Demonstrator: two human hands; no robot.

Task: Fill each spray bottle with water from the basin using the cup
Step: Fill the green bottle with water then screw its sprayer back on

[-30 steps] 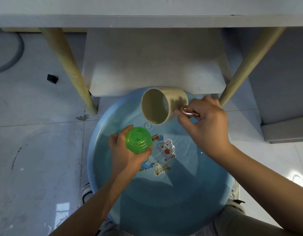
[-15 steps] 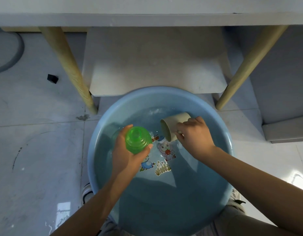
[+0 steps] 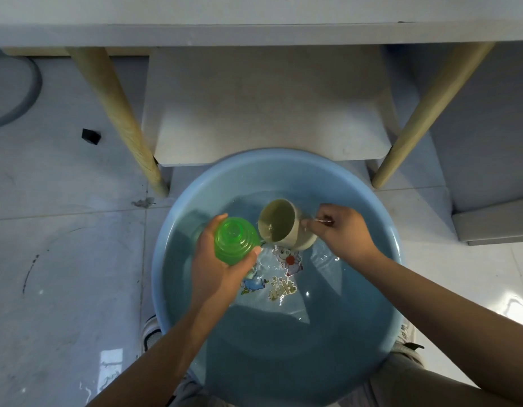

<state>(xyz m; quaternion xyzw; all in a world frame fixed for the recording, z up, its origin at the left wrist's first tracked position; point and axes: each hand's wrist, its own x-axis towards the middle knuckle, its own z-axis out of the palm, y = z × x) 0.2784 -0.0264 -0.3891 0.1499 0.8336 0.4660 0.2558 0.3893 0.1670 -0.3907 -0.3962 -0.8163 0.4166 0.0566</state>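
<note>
A round blue basin [image 3: 383, 212] holds water, with cartoon stickers on its bottom. My left hand [image 3: 216, 268] grips a green spray bottle [image 3: 235, 240] without its spray head, upright over the basin's left half. My right hand [image 3: 342, 233] pinches the metal handle of a beige cup [image 3: 280, 226], which is tilted with its mouth toward the bottle. There is water inside the cup. The cup's rim is right beside the bottle's open top.
The basin sits on a pale tiled floor. Behind it is a white low shelf [image 3: 269, 113] between two wooden table legs [image 3: 122, 124] [image 3: 424, 118], under a white table edge. A small black block [image 3: 90, 136] lies on the floor at the left.
My right hand dipped the cup down into the water, then lifted it with water toward the bottle. My left hand has kept the bottle nearly still.
</note>
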